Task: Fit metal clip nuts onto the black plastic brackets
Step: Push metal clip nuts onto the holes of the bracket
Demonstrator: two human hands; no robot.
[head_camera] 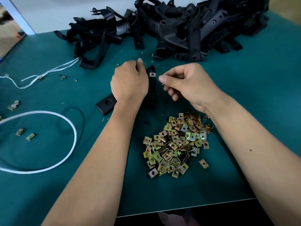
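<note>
Teal matting [268, 101] covers the whole bench, and nearest the person lies a loose heap of yellow-zinc clip nuts [176, 144], small folded squares of thin sheet metal with a threaded hole in each face. They look light and springy, with hard edges that could slip between fingertips, so pinching one by its flat faces and pushing the open mouth over the plastic edge seems the sound way to seat it.

Beyond the heap, the right hand [187, 84] is curled, thumb and forefinger pinching something small that appears to be a clip nut, though little of it shows. Just beside it, the left hand [130, 82] grips a black plastic bracket [153, 85], holding it steady on the mat; one fitted clip nut [152, 74] already sits near the bracket's far end. The bracket looks stiff and light, best held along its long body, as here, so the end stays free.

To the left lie a white cord [71, 141], a few stray nuts [30, 136] and a second black part [105, 104]. Farthest back, against the wall, rises a tangled pile of brackets [187, 30].
</note>
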